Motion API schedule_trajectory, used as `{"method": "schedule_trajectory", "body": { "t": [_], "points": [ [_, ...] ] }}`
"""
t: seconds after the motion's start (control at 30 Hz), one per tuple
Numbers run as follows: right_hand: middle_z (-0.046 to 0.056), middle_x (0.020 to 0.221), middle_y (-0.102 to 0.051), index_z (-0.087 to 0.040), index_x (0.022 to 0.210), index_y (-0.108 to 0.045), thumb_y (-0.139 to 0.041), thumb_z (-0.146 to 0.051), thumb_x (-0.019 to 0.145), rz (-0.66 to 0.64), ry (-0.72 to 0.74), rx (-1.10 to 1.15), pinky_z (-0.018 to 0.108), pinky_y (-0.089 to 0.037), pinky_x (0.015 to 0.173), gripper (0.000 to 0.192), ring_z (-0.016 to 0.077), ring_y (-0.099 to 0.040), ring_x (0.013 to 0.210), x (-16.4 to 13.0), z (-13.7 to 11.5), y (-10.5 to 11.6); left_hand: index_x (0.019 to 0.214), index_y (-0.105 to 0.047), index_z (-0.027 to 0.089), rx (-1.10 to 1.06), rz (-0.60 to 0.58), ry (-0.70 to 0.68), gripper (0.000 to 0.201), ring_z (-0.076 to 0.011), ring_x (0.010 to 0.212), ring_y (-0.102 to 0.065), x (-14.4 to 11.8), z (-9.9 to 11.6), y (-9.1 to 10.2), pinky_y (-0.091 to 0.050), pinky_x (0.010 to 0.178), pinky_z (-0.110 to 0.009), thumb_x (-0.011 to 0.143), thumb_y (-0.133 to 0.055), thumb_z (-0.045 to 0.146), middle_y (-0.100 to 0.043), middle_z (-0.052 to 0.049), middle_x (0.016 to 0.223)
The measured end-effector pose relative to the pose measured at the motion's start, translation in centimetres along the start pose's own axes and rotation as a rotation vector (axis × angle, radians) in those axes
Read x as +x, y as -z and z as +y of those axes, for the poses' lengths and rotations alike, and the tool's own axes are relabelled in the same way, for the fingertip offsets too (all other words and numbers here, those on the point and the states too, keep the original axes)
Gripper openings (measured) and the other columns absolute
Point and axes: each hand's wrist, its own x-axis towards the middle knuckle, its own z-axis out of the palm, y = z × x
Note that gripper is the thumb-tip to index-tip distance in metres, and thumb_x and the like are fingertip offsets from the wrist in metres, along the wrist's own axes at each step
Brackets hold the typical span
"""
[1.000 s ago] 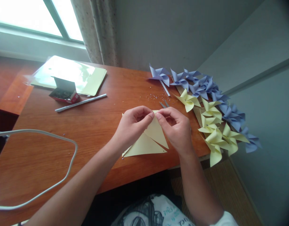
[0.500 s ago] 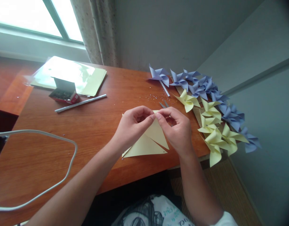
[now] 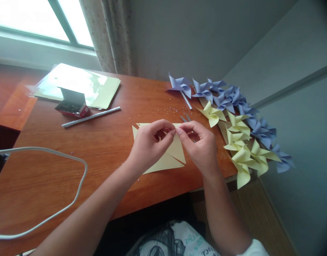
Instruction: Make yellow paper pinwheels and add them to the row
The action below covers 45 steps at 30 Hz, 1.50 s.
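Note:
A pale yellow cut paper square (image 3: 169, 160) lies on the wooden desk (image 3: 105, 149) in front of me. My left hand (image 3: 150, 145) and my right hand (image 3: 199, 145) meet over its middle, fingertips pinching paper flaps together. Part of the sheet is hidden under both hands. Scissor tips (image 3: 185, 118) poke out just beyond my right hand.
Finished yellow pinwheels (image 3: 239, 142) and blue pinwheels (image 3: 227, 97) lie along the desk's right edge. At the back left are a sheet stack (image 3: 80, 85), a small red box (image 3: 73, 105) and a grey stick (image 3: 91, 116). A white cable (image 3: 46, 185) loops at the left.
The paper has shifted under my hands: its far left corner now shows beyond my left hand, and the near point sits higher. Both hands stay almost in place.

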Motion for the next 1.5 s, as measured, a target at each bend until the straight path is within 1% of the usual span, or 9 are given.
{"method": "schedule_trajectory", "body": {
  "t": [0.1,0.2,0.43,0.6,0.73,0.9,1.13,1.27,1.5],
  "points": [
    [0.001,0.084,-0.070,-0.021,0.085,-0.070,-0.066,-0.024,0.090,0.008,0.015,-0.011,0.027,-0.051,0.063,0.008,0.0156,-0.065,0.077,0.1,-0.1,0.0,0.077,-0.069,0.015,0.085,0.027,-0.063,0.010,-0.0085,0.057,-0.046,-0.1,0.2,-0.1,-0.036,0.053,-0.022,0.086,-0.063,0.016,-0.060,0.001,0.064],
    [0.001,0.082,-0.068,-0.020,0.083,-0.070,-0.066,-0.021,0.088,0.026,0.009,-0.007,0.026,-0.051,0.061,0.006,0.0147,-0.063,0.073,0.1,-0.2,0.0,0.076,-0.069,0.015,0.119,0.043,-0.093,0.011,-0.0079,0.057,-0.045,-0.1,0.3,-0.1,-0.035,0.053,-0.022,0.085,-0.063,0.014,-0.061,0.001,0.065],
    [0.000,0.082,-0.068,-0.020,0.084,-0.070,-0.065,-0.018,0.088,0.035,0.016,0.027,0.026,-0.052,0.063,0.007,0.0141,-0.063,0.074,0.0,-0.1,-0.2,0.077,-0.067,0.015,0.079,0.030,-0.072,0.010,-0.0073,0.056,-0.045,-0.1,0.0,-0.2,-0.035,0.051,-0.021,0.086,-0.064,0.016,-0.058,0.003,0.063],
    [0.000,0.083,-0.068,-0.021,0.087,-0.069,-0.066,-0.020,0.090,0.014,0.055,0.005,0.026,-0.051,0.064,0.005,0.0141,-0.063,0.075,0.0,0.0,-0.1,0.079,-0.067,0.015,0.066,0.025,-0.046,0.009,-0.0075,0.057,-0.048,-0.1,0.1,-0.2,-0.037,0.052,-0.021,0.087,-0.064,0.017,-0.061,0.002,0.065],
    [0.000,0.082,-0.067,-0.021,0.085,-0.068,-0.064,-0.018,0.091,-0.005,0.105,-0.048,0.027,-0.051,0.065,0.008,0.0139,-0.062,0.074,0.1,-0.2,0.0,0.077,-0.065,0.015,0.073,0.039,-0.054,0.010,-0.0074,0.056,-0.047,0.0,0.2,-0.1,-0.037,0.052,-0.021,0.087,-0.064,0.017,-0.061,0.002,0.065],
    [0.000,0.084,-0.066,-0.021,0.086,-0.066,-0.062,-0.017,0.093,-0.042,0.158,-0.105,0.028,-0.051,0.069,0.009,0.0143,-0.063,0.076,0.2,-0.3,0.5,0.076,-0.066,0.016,0.121,0.043,-0.083,0.011,-0.0075,0.056,-0.047,-0.1,0.3,-0.1,-0.036,0.051,-0.021,0.087,-0.063,0.016,-0.060,0.003,0.064],
    [0.001,0.085,-0.066,-0.022,0.088,-0.066,-0.060,-0.019,0.095,-0.095,0.193,-0.167,0.030,-0.050,0.073,0.010,0.0156,-0.062,0.077,0.2,-0.4,0.9,0.075,-0.068,0.016,0.211,0.050,-0.111,0.011,-0.0084,0.058,-0.052,-0.2,0.3,0.1,-0.039,0.054,-0.021,0.083,-0.061,0.013,-0.063,0.002,0.066],
    [0.001,0.086,-0.067,-0.022,0.087,-0.066,-0.060,-0.019,0.094,-0.090,0.174,-0.147,0.030,-0.051,0.072,0.010,0.0157,-0.063,0.077,0.3,-0.2,0.9,0.077,-0.069,0.016,0.226,0.052,-0.113,0.012,-0.0082,0.058,-0.053,-0.1,0.4,0.1,-0.040,0.054,-0.020,0.082,-0.060,0.011,-0.065,0.002,0.067],
    [0.001,0.087,-0.068,-0.022,0.088,-0.067,-0.061,-0.021,0.094,-0.097,0.066,-0.030,0.029,-0.053,0.072,0.009,0.0160,-0.065,0.081,0.3,0.0,0.8,0.078,-0.069,0.016,0.152,0.038,-0.063,0.011,-0.0088,0.056,-0.051,-0.1,0.5,0.1,-0.039,0.051,-0.021,0.085,-0.061,0.015,-0.062,0.001,0.063]
  ]
}}
